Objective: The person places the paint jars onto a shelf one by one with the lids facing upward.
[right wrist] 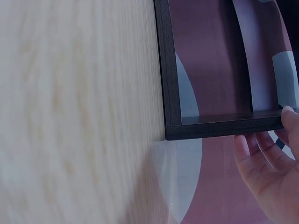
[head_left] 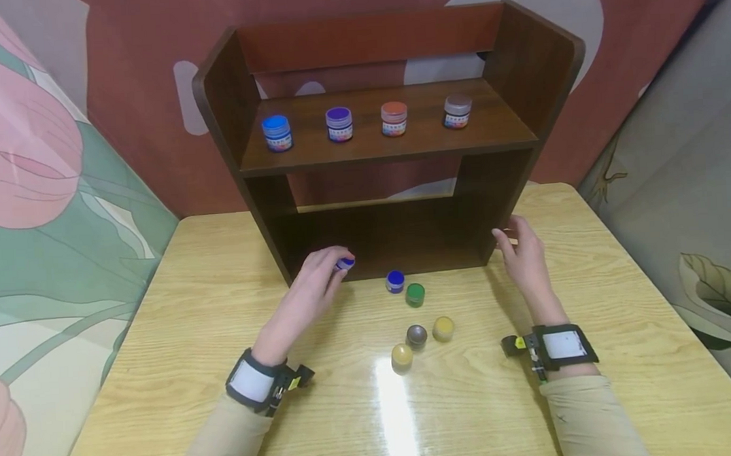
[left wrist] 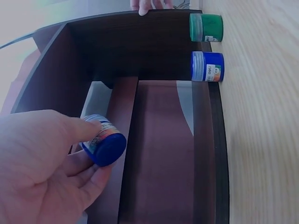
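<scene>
One small blue jar (left wrist: 106, 140), labelled and tilted, is pinched in the left hand (head_left: 309, 278), while the right hand (head_left: 526, 262) grips the dark shelf unit (right wrist: 224, 127) by its side.

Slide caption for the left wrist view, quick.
Left hand holding a cylindrical blue jar at a dark brown wooden shelf.

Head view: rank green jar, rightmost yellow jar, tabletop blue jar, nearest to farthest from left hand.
1. Tabletop blue jar: right of left hand.
2. Green jar: right of it, nearer camera.
3. Rightmost yellow jar: farther right, nearer camera.
</scene>
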Available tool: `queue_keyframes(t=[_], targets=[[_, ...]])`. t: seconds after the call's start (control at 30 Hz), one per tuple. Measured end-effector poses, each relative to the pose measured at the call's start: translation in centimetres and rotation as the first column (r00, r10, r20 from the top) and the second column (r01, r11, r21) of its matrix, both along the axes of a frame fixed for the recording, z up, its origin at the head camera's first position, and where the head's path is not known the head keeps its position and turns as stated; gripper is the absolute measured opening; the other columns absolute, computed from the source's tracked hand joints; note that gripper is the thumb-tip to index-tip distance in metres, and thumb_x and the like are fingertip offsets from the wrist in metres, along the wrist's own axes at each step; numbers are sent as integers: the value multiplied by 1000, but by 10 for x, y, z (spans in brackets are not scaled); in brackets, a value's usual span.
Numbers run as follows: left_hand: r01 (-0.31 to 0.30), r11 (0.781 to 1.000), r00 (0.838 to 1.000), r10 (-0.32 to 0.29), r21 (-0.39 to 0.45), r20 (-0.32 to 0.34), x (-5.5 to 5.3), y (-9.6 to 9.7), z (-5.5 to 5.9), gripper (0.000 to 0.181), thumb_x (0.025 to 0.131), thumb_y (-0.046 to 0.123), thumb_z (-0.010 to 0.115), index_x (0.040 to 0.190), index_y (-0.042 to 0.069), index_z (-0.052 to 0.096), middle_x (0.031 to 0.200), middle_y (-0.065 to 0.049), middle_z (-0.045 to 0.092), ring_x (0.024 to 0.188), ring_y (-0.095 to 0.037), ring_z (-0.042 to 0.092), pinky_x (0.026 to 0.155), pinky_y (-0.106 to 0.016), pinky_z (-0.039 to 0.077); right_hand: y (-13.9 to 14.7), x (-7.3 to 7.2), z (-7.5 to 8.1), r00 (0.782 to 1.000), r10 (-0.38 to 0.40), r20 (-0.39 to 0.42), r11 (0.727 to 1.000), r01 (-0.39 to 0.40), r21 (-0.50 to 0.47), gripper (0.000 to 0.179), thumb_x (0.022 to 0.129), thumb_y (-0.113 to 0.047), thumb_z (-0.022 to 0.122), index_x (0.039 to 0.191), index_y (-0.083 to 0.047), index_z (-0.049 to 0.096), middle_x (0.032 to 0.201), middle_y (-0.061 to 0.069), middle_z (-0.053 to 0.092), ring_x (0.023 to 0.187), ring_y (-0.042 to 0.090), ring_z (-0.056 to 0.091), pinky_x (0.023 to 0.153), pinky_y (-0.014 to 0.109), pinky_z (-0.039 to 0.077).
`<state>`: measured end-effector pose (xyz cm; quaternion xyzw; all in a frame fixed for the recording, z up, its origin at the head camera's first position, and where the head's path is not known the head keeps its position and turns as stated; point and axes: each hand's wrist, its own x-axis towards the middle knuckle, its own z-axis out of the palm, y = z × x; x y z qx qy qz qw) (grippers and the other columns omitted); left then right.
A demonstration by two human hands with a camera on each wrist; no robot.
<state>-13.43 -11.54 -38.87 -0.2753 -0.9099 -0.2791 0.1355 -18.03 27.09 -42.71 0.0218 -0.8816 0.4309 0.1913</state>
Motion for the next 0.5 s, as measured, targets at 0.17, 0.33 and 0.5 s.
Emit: queue_keyframes(t=[0.17, 0.33, 0.5], targets=[[-2, 999, 999, 3, 41, -34, 0, 0, 5, 26, 100, 10, 58, 126, 7, 60, 127, -11, 65, 124, -29, 58, 110, -43, 47, 1, 0, 2, 1000, 2, -12, 1000, -2, -1, 40, 105, -22, 50, 135, 4, 49, 130, 27, 59, 116, 41, 62, 84, 31, 60], [-1, 997, 998, 6, 83, -58, 2, -2, 9, 29, 99, 15, 61, 128, 9, 61, 128, -10, 66, 122, -28, 60, 108, -44, 50, 2, 0, 1, 1000, 17, -20, 1000, -18, -20, 41, 105, -22, 50, 134, 7, 48, 129, 30, 59, 115, 43, 62, 75, -1, 46], [-39, 992, 999, 39, 123, -2, 4, -2, 12, 35, 94, 19, 68, 128, 12, 61, 123, -8, 69, 114, -25, 66, 100, -41, 56, 3, 0, 1, 1000, 18, -13, 1000, -18, -12, 41, 105, -23, 50, 133, 7, 48, 129, 29, 58, 114, 43, 62, 75, 0, 47]])
